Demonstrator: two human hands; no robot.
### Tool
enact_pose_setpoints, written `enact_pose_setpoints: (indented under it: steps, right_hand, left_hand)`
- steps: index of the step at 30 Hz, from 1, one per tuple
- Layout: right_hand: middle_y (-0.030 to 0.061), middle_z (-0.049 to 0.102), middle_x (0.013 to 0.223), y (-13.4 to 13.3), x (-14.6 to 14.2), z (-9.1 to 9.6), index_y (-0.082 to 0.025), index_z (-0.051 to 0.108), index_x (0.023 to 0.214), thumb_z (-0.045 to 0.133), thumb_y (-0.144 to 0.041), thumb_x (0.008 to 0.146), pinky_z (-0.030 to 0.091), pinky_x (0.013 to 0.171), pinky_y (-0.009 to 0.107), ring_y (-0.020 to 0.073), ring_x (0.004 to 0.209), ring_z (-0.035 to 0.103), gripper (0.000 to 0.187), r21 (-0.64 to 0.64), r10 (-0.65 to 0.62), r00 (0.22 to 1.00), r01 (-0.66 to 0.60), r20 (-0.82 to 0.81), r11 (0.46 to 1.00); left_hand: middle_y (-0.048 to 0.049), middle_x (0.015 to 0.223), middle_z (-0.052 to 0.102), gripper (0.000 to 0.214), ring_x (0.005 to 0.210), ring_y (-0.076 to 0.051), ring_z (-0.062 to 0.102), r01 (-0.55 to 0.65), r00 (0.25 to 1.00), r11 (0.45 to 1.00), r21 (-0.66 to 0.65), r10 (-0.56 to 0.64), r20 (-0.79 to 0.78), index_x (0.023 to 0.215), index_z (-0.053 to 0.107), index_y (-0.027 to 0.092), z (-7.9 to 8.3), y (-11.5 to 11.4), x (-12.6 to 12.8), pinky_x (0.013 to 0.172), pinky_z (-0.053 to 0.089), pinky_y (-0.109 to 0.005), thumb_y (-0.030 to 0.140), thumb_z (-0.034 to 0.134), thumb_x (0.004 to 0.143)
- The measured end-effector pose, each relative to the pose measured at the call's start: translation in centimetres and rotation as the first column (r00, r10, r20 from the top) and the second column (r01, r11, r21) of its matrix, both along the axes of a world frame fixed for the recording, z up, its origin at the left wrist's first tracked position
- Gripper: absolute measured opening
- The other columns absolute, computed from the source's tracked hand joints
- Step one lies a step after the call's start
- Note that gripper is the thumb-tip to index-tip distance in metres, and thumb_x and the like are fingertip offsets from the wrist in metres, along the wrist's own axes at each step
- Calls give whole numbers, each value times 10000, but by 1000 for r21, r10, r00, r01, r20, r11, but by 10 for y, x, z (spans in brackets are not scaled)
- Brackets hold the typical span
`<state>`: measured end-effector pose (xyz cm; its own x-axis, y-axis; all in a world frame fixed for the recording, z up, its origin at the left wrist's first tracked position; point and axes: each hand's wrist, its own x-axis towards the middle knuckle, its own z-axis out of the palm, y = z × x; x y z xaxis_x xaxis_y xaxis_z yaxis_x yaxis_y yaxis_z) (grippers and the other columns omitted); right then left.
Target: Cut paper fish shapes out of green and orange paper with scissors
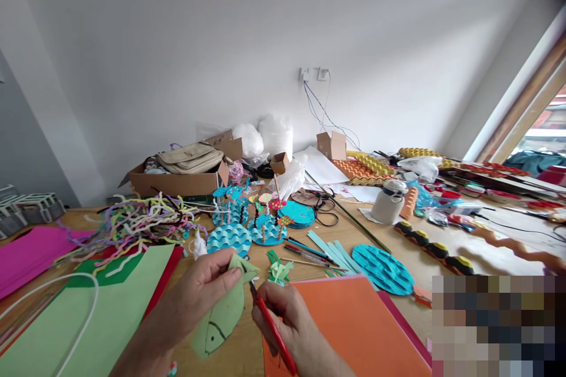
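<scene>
My left hand (212,280) pinches a light green paper fish (225,312) near its tail end. Black lines on the paper mark an eye and a curved gill, with the head pointing down toward me. Closed around red-handled scissors (275,330), my right hand (287,306) is just right of the fish. The scissors appear edge-on, their dark front end close to the paper's tail; most of the blades cannot be made out. Small green paper scraps (279,271) lie just beyond my hands.
Orange paper (349,324) lies at right, light green sheets (92,312) at left. Fuzzy pipe cleaners (132,224) are heaped behind. Ahead stand blue wavy bases (229,240) with paper fish, beside pencils (309,252). A blue oval (382,269) and a lidded jar (389,203) are farther right.
</scene>
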<state>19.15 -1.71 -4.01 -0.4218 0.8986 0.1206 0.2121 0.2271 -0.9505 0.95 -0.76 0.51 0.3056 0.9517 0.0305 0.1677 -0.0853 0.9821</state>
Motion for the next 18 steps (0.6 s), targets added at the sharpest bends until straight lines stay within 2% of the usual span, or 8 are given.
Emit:
enact_pose_setpoints:
  steps: [5,12,18]
  right_hand:
    - [-72,328,520,0,0,0,-194,396,603,504,-203,858,202,461,223,79,499,290,277,4,-8,1000,8,17,1000]
    - [-71,334,518,1,0,0,-196,389,595,501,-202,859,210,459,220,79,492,297,287,13,-18,1000,18,-9,1000]
    - [-71,324,517,0,0,1,-200,388,596,500,-239,870,207,444,217,79,480,287,299,-4,2,999,-2,-41,1000]
  left_hand:
    - [29,669,502,309,619,-144,417,-16,1000,1000,17,16,-13,697,559,195,3,0,2,582,367,-240,482,578,808]
    - [24,641,522,282,631,-161,475,-100,995,995,22,100,1,687,589,203,8,-2,6,569,386,-231,467,617,783]
    - [36,624,490,288,590,-143,432,-82,997,996,32,82,3,662,558,209,6,-2,5,526,337,-228,459,595,802]
